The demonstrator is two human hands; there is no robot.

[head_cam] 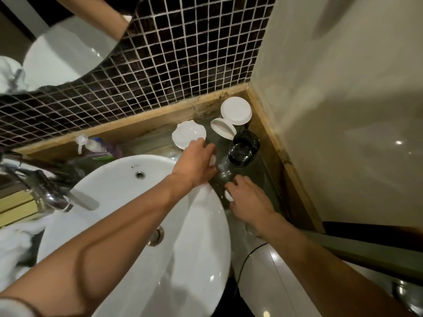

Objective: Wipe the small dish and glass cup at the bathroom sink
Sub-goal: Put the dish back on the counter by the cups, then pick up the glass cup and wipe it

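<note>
Dark counter [270, 179]: white basin [128, 202], scalloped dish [187, 133], glass cup [243, 149], two lids [235, 110]

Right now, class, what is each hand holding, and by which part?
It cannot be told. Left hand and right hand flank a clear glass cup; a grip isn't visible.

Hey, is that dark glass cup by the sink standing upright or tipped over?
Upright. The dark glass cup stands on the counter with its round open mouth facing up toward the camera, right of the sink.
</note>
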